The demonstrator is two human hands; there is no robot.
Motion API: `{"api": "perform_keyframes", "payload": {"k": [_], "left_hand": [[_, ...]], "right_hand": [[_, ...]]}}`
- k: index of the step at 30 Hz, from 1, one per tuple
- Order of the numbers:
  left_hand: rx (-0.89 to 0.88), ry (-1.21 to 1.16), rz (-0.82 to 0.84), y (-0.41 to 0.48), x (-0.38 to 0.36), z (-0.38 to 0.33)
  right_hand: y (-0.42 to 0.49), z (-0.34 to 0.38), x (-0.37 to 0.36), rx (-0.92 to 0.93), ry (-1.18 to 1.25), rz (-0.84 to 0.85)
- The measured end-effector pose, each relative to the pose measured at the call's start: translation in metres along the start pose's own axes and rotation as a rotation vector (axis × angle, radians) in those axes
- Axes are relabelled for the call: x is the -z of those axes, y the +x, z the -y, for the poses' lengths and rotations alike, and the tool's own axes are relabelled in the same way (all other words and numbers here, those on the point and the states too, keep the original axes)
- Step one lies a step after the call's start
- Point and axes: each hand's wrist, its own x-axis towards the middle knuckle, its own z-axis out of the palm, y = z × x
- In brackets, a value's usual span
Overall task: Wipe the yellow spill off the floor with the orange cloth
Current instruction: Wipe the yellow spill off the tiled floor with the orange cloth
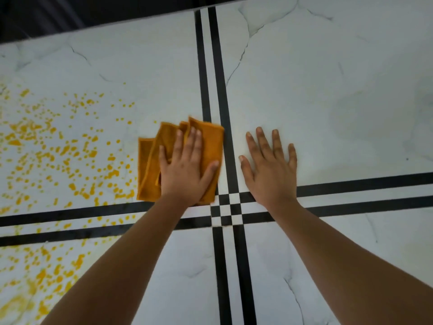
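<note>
A folded orange cloth (150,165) lies on the white marble floor (328,102), just left of the vertical black stripes. My left hand (187,167) presses flat on the cloth with straight, spread fingers. My right hand (271,170) rests flat on the bare floor to the right of the stripes, fingers spread, holding nothing. The yellow spill (46,156) is a wide scatter of drops and blotches over the left part of the floor, starting just left of the cloth and running down to the lower left corner.
Black double stripes (225,214) cross beneath my wrists, forming a small checkered square. A dark edge or wall base (70,17) runs along the top. Thin grey veins mark the tiles. No yellow drops show on the floor right of the vertical stripes.
</note>
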Motion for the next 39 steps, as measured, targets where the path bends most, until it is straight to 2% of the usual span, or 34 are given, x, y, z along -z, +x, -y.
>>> {"api": "perform_keyframes", "payload": {"k": [2, 3, 6, 7, 8, 11, 12, 13, 16, 17, 20, 21, 22, 25, 26, 27, 30, 31, 32, 35, 36, 37, 39], "left_hand": [[-0.114, 0.041, 0.038, -0.012, 0.001, 0.003], [-0.095, 0.03, 0.03, -0.005, 0.001, 0.007], [0.169, -0.052, -0.017, 0.018, 0.0, 0.0], [0.208, -0.067, -0.024, 0.018, -0.001, -0.006], [0.183, -0.063, -0.021, 0.012, -0.003, -0.012], [-0.075, 0.025, 0.031, -0.008, -0.004, -0.014], [-0.093, 0.023, 0.036, -0.005, -0.003, -0.007], [-0.038, 0.011, 0.02, 0.004, -0.002, -0.001], [0.309, -0.066, -0.029, 0.022, 0.0, 0.0], [0.305, -0.063, -0.022, 0.016, -0.001, -0.006], [-0.091, 0.05, 0.064, -0.017, -0.003, -0.01], [-0.166, 0.067, 0.079, -0.015, -0.001, -0.002], [-0.159, 0.07, 0.067, -0.006, 0.001, 0.007], [0.229, -0.03, 0.013, 0.022, 0.003, 0.009], [0.297, -0.055, 0.003, 0.021, 0.004, 0.002], [0.264, -0.058, 0.013, 0.013, 0.004, -0.004], [-0.087, 0.024, 0.077, -0.013, 0.002, 0.004], [-0.106, 0.027, 0.077, -0.011, 0.003, 0.013], [-0.047, 0.017, 0.057, -0.005, 0.004, 0.02], [0.369, -0.086, -0.005, 0.009, 0.005, 0.026], [0.412, -0.091, -0.001, 0.009, 0.006, 0.02], [0.404, -0.083, 0.006, 0.005, 0.007, 0.018], [0.226, -0.023, 0.028, -0.004, 0.005, 0.028]], "right_hand": [[0.0, -0.001, 0.0, 0.001, 0.005, 0.01], [0.001, -0.001, 0.0, 0.004, 0.013, 0.011], [0.001, -0.002, -0.001, 0.008, 0.035, 0.004], [0.001, -0.002, -0.001, 0.008, 0.037, 0.001], [0.0, -0.001, -0.001, 0.011, 0.035, 0.001], [0.001, -0.001, 0.0, 0.01, 0.04, -0.004], [0.001, -0.001, 0.0, 0.014, 0.042, -0.006], [0.001, -0.001, 0.0, 0.017, 0.043, -0.01], [0.001, -0.002, -0.002, 0.013, 0.05, -0.011], [0.001, -0.001, -0.002, 0.014, 0.051, -0.013], [0.001, -0.001, -0.001, 0.013, 0.059, -0.02], [0.001, -0.001, 0.0, 0.016, 0.062, -0.019], [0.001, -0.002, 0.0, 0.019, 0.061, -0.018], [0.002, -0.002, 0.0, 0.015, 0.054, -0.009], [0.001, -0.002, 0.0, 0.011, 0.056, -0.008], [0.001, -0.001, 0.0, 0.012, 0.057, -0.009], [0.001, 0.0, 0.003, 0.018, 0.053, 0.015], [0.001, 0.0, 0.004, 0.018, 0.042, 0.025], [0.001, 0.0, 0.004, 0.02, 0.028, 0.036], [0.002, 0.005, 0.007, 0.015, 0.026, 0.061], [0.001, 0.006, 0.009, 0.0, 0.055, 0.07], [0.004, 0.012, 0.011, 0.015, 0.071, 0.073], [0.013, 0.031, 0.014, 0.065, 0.085, 0.059]]}}
